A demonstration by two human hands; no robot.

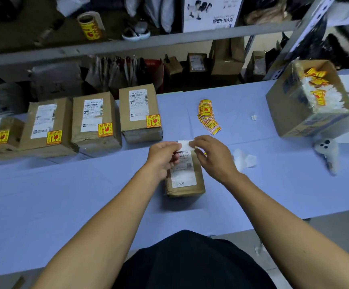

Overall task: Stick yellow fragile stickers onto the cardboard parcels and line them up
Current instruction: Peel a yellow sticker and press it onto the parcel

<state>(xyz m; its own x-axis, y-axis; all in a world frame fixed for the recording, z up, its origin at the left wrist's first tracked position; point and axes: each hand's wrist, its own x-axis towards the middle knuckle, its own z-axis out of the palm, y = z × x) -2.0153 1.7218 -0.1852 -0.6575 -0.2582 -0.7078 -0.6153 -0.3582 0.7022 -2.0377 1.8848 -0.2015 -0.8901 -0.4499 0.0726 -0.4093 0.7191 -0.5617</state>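
Observation:
A small cardboard parcel (185, 178) with a white shipping label lies on the blue table in front of me. Above its far end, my left hand (162, 157) and my right hand (212, 157) both pinch a white sticker backing (185, 144), white side up. A sliver of yellow shows under my right fingers. Several parcels (95, 119) that carry yellow fragile stickers stand in a row at the far left. A strip of loose yellow stickers (208, 116) lies beyond my hands.
An open carton (311, 101) with sticker scraps and backings stands at the right. Crumpled white backings (244, 160) lie beside my right hand, and a white controller (327, 152) lies further right. A sticker roll (90, 26) sits on the shelf behind.

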